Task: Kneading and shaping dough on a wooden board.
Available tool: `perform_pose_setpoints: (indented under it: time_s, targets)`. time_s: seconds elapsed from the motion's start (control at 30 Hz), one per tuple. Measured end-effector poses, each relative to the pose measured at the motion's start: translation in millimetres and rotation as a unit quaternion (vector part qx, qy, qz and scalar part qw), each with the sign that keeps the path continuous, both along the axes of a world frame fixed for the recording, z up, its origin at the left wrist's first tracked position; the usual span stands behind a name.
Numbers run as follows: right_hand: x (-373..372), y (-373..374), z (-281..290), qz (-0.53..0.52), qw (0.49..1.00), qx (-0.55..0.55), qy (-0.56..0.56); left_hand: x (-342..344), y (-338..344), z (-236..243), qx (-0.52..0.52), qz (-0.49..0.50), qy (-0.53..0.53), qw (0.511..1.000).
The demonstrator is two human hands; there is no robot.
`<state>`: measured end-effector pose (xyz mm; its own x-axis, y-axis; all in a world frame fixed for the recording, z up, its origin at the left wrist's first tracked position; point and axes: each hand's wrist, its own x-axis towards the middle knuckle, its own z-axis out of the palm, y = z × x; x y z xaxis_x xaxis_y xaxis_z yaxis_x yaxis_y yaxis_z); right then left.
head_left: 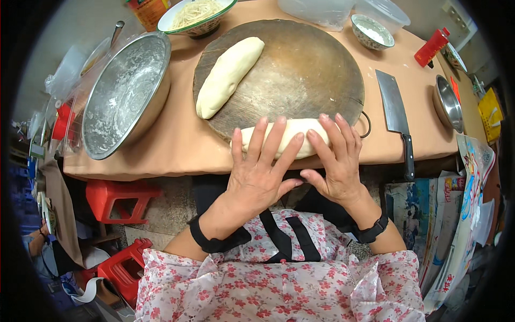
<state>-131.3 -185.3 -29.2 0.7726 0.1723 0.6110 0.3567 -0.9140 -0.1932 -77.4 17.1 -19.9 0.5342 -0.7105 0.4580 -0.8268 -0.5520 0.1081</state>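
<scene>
My left hand (257,172) and my right hand (335,166) lie over a pale dough log (287,129) at the near edge of the round wooden board (306,64), fingers spread and stretched out across its top. Both thumbs point inward below the log, close but apart. A second dough log (229,75) rests diagonally on the board's left half. To the right of the board lies a cleaver (389,99) with a black handle, its blade away from me.
Around the board stand a floury steel bowl (126,91), a dish of pale shreds (190,19), a powder bowl (372,33), a red bottle (429,48) and a small steel bowl (448,104). Red stools (120,198) are below the table. Another person's arm (38,239) shows far left.
</scene>
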Motion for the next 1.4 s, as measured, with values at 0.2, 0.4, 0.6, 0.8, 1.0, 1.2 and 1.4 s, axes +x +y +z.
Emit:
perform_pose_setpoints:
  time_s: [0.2, 0.4, 0.6, 0.8, 1.0, 1.2, 1.4]
  targets:
    - [44, -5, 23, -0.035, 0.997, -0.004, 0.071, 45, -16, 27, 0.024, 0.020, 0.068, 0.997]
    - [69, -15, 22, 0.032, 0.995, 0.069, 0.062, 78, -21, 30, 0.013, -0.023, 0.111, 0.993]
    - [53, -12, 9, 0.035, 0.994, 0.101, 0.014, 59, -18, 16, -0.072, 0.000, 0.030, 0.997]
    - [31, -6, 21, 0.068, 0.992, 0.100, 0.034, 51, 4, 39, -0.047, -0.049, 0.153, 0.986]
    - [58, -3, 28, 0.008, 0.996, 0.083, -0.013, 68, -1, 39, -0.107, -0.018, 0.017, 0.994]
    - [56, 14, 27, -0.016, 0.998, -0.009, -0.061, 47, -15, 19, 0.013, 0.033, 0.012, 0.999]
    - [84, -4, 28, -0.020, 0.997, 0.035, 0.064, 85, -22, 31, 0.043, 0.004, 0.090, 0.995]
